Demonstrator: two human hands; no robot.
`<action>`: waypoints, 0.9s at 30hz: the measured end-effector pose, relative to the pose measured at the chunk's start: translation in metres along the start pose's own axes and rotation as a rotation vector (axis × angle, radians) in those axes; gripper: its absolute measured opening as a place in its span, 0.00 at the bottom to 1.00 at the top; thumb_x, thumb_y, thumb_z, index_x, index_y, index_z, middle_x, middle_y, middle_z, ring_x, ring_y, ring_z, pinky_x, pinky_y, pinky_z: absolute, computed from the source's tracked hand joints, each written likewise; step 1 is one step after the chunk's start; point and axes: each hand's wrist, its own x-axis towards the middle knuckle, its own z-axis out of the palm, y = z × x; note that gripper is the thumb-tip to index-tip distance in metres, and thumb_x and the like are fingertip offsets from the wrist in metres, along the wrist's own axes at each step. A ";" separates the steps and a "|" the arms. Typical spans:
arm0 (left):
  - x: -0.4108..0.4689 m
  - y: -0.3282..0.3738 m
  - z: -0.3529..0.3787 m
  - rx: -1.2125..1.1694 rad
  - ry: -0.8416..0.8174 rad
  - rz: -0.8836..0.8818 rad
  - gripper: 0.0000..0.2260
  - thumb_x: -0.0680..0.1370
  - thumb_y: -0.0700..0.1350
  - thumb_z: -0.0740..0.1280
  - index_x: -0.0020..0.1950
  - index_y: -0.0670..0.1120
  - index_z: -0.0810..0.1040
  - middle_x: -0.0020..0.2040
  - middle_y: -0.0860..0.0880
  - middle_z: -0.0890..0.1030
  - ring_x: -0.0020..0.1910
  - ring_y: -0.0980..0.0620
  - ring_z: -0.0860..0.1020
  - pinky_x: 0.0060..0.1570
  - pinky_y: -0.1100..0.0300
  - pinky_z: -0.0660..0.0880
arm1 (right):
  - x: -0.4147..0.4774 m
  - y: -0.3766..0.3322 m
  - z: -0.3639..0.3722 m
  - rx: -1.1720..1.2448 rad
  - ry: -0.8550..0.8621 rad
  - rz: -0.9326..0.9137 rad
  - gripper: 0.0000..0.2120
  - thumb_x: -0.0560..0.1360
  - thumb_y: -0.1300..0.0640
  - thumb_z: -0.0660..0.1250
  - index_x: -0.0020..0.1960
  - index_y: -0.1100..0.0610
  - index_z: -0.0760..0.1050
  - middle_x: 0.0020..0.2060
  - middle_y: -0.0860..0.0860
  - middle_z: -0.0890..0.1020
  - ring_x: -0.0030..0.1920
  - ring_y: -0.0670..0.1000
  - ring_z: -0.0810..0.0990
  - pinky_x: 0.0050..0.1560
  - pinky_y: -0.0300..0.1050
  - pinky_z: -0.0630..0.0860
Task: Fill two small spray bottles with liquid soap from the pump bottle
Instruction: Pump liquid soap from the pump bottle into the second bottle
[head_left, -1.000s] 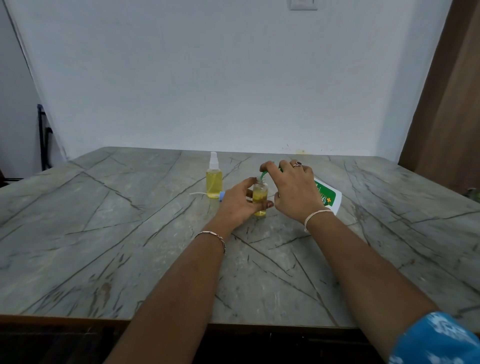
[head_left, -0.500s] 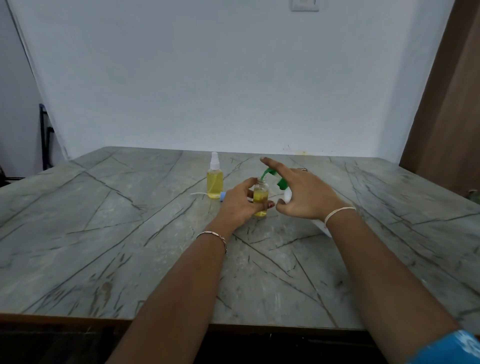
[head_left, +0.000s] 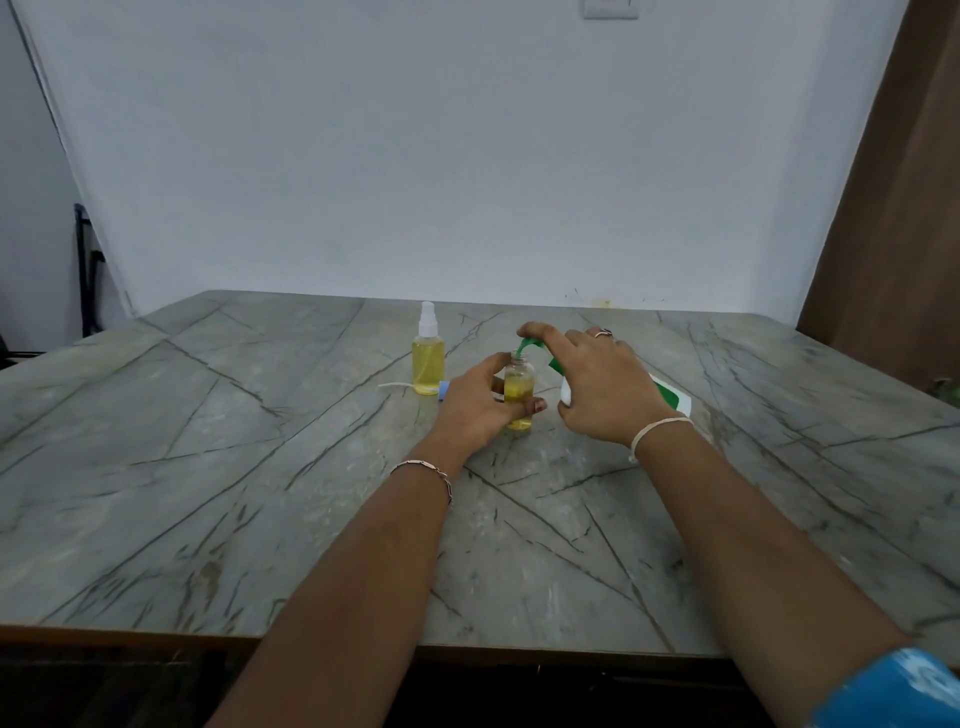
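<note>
2 bare forearms reach forward from the near edge and converge toward the middle. The left grip (head_left: 478, 405) wraps thumb and fingers round the small spray bottle (head_left: 519, 387), thumb raised near its neck. The right grip (head_left: 602, 389) arches palm-down over the pump bottle (head_left: 565, 395), index finger stretched out along the nozzle; its thumb seems tucked underneath.

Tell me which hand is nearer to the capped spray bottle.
Left. The left hand grips the open bottle just beside the capped bottle; the right hand is farther right, on the pump bottle.
</note>
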 end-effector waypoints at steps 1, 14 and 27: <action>0.000 0.001 0.000 0.004 -0.005 0.002 0.31 0.67 0.52 0.78 0.67 0.48 0.72 0.52 0.47 0.82 0.52 0.52 0.80 0.53 0.62 0.75 | 0.000 0.000 0.001 -0.013 0.017 0.002 0.41 0.66 0.57 0.70 0.71 0.42 0.52 0.49 0.51 0.77 0.53 0.56 0.73 0.51 0.53 0.73; -0.004 0.006 -0.001 0.035 -0.008 0.005 0.31 0.68 0.52 0.77 0.68 0.50 0.71 0.54 0.48 0.81 0.53 0.52 0.78 0.53 0.63 0.71 | -0.003 0.000 0.004 -0.147 0.079 -0.028 0.42 0.67 0.56 0.70 0.72 0.42 0.48 0.50 0.53 0.76 0.54 0.57 0.74 0.50 0.53 0.72; -0.003 0.004 -0.001 0.032 -0.019 0.011 0.31 0.68 0.52 0.77 0.68 0.49 0.71 0.54 0.47 0.81 0.53 0.51 0.79 0.54 0.60 0.74 | 0.002 -0.005 0.008 -0.148 0.088 0.022 0.35 0.67 0.55 0.70 0.69 0.45 0.59 0.54 0.53 0.77 0.56 0.58 0.74 0.54 0.54 0.71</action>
